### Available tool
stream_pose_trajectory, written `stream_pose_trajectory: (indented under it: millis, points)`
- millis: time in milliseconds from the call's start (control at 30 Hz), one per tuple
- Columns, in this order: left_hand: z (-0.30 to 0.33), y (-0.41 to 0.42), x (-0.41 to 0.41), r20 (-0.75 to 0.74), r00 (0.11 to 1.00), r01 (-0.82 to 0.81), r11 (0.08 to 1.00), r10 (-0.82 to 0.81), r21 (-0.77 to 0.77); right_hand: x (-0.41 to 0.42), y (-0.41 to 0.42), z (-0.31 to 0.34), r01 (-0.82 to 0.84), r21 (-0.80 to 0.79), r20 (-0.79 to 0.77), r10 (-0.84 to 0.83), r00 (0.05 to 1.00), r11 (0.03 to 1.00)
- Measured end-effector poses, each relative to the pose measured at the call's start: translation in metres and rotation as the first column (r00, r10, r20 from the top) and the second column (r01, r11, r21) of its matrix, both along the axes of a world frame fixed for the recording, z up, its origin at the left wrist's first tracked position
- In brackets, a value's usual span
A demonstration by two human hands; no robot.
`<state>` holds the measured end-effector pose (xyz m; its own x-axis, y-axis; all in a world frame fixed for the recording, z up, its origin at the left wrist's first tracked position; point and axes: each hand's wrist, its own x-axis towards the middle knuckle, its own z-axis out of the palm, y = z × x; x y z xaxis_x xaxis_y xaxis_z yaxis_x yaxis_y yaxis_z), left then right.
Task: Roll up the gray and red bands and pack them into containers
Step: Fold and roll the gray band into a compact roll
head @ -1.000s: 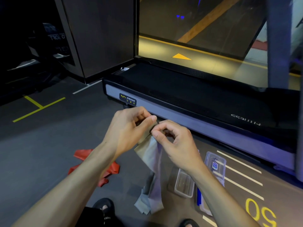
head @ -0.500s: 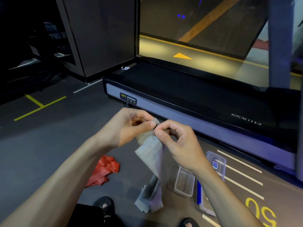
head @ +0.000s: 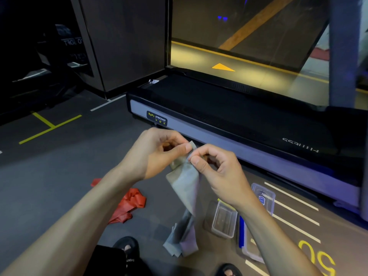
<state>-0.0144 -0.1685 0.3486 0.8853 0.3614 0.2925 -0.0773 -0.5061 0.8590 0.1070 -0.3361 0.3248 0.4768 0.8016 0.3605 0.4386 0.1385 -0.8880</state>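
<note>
The gray band (head: 185,188) hangs in front of me, its lower end crumpled on the floor. My left hand (head: 157,152) and my right hand (head: 217,168) both pinch its top end between thumb and fingers, close together. The red band (head: 129,204) lies bunched on the floor under my left forearm. A small clear container (head: 224,221) stands on the floor below my right wrist. A clear lid with a blue label (head: 263,196) and a second clear container with a blue edge (head: 247,248) lie beside it, partly hidden by my right arm.
A treadmill (head: 249,124) with a gray side rail runs across just beyond my hands. Yellow and white lines mark the dark floor. My feet in black sandals (head: 127,248) are at the bottom edge. A dark pillar stands at the back left.
Both hands have kept pinching the gray band's top and worked it slightly with the fingers. My left forearm has shifted, showing more of the red band.
</note>
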Motion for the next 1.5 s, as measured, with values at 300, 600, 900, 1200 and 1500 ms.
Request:
stream_pose_trajectory:
  millis: [300, 600, 900, 1200, 1500]
  points:
    - [0.005, 0.001, -0.003, -0.076, 0.98, 0.152, 0.934, -0.186, -0.324, 0.004, -0.001, 0.007, -0.065, 0.163, -0.151, 0.09, 0.984, 0.984]
    - [0.003, -0.003, -0.001, 0.008, 0.978, 0.2, 0.928, -0.208, -0.315, -0.012, 0.01, 0.001, 0.173, 0.255, -0.206, -0.122, 0.971, 0.951]
    - [0.002, -0.009, 0.004, 0.071, 0.987, 0.155, 0.953, -0.141, -0.26, -0.016, 0.01, -0.002, 0.323, 0.267, -0.153, -0.291, 0.944, 0.908]
    - [0.002, -0.009, 0.002, 0.091, 0.981, 0.185, 0.962, -0.17, -0.199, -0.015, 0.008, 0.002, 0.274, 0.219, -0.224, -0.225, 0.948, 0.937]
    - [0.002, -0.01, 0.003, 0.102, 0.981, 0.181, 0.965, -0.164, -0.191, -0.014, 0.007, 0.004, 0.246, 0.22, -0.212, -0.2, 0.957, 0.944]
